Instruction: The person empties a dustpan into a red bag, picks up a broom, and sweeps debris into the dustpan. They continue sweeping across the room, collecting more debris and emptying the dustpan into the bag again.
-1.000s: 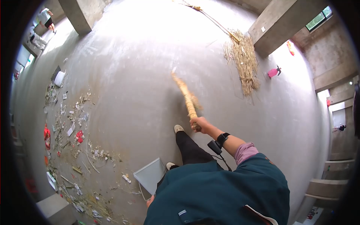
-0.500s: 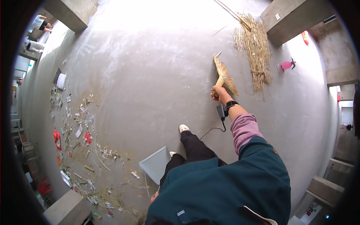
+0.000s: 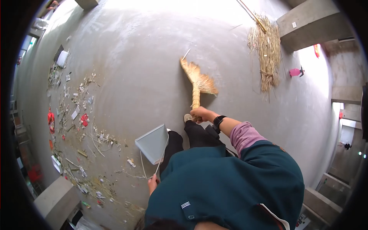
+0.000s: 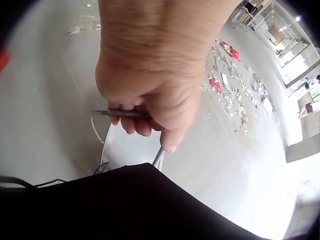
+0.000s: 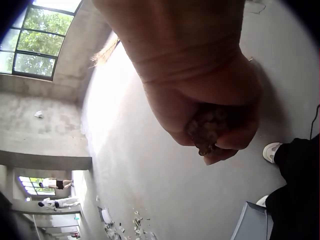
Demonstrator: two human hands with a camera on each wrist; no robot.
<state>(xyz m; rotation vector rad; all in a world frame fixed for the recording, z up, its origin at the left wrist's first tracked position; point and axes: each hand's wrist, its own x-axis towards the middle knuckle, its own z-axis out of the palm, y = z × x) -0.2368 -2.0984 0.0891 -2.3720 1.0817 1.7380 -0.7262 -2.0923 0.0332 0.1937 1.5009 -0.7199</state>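
Observation:
My right hand (image 3: 201, 114) grips the bound handle of a straw hand broom (image 3: 194, 78) in the head view. Its fanned bristles are over the grey floor ahead of my feet, with a thin pale strip (image 3: 186, 53) at one tip. The right wrist view has the fingers curled round the handle's cut end (image 5: 206, 131). Low beside my leg, my left hand (image 3: 152, 184) holds the thin handle of a grey dustpan (image 3: 152, 142). In the left wrist view, fingers wrap a dark bar and the thumb lies along the handle, with the pan (image 4: 131, 146) below.
Scattered litter (image 3: 78, 111) with paper, straw and red wrappers covers the floor at left. A tied straw bundle (image 3: 269, 53) lies at upper right, beside a concrete pillar (image 3: 310, 27) and a pink spray bottle (image 3: 294, 72). A concrete block (image 3: 55, 195) stands at lower left.
The broom first swung out to the right, then came back left and nearer my feet, its bristles now fanned. The pale strip moved along with its tip. More of my left hand shows.

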